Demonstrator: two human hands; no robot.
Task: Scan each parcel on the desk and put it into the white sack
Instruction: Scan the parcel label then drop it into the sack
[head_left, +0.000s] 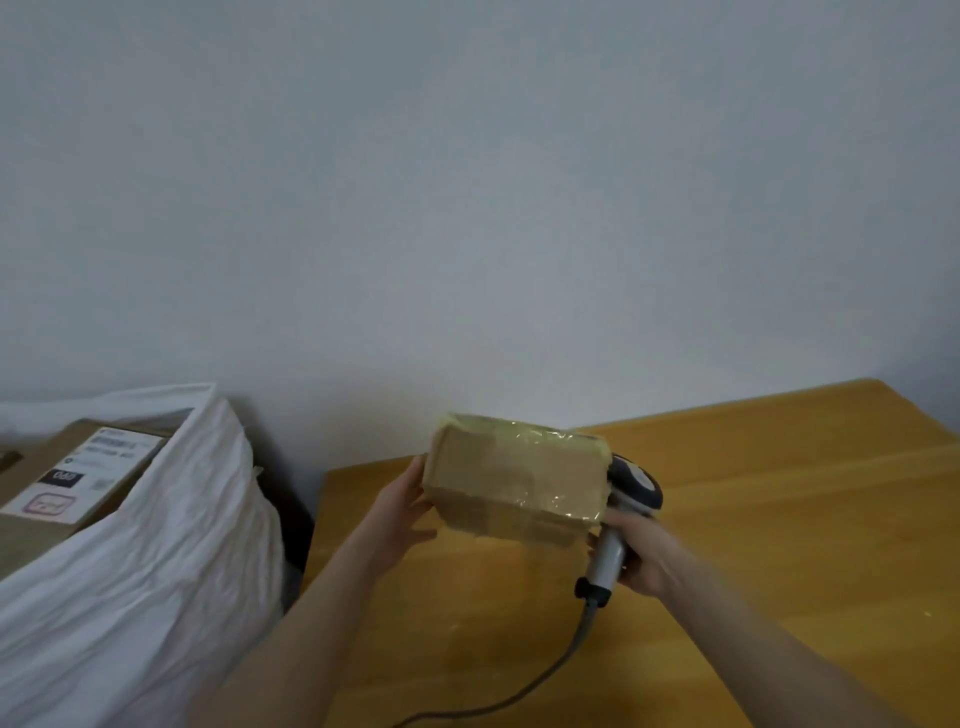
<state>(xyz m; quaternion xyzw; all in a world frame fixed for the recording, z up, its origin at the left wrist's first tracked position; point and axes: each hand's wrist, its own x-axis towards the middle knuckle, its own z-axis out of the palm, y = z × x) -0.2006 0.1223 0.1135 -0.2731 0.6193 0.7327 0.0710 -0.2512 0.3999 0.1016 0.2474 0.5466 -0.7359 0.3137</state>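
Note:
A brown cardboard parcel (511, 480) wrapped in clear tape hangs above the wooden desk (769, 519). My left hand (402, 506) grips its left end. My right hand (641, 558) is closed around the grey handle of a barcode scanner (626, 506), whose dark head sits right behind the parcel's right end. The scanner's cable (566, 660) trails down to the bottom edge. The white sack (156, 571) stands open to the left of the desk, with a labelled cardboard box (78, 483) lying inside it.
A pale wall rises behind the desk and sack. A dark gap (296, 525) separates the sack from the desk's left edge.

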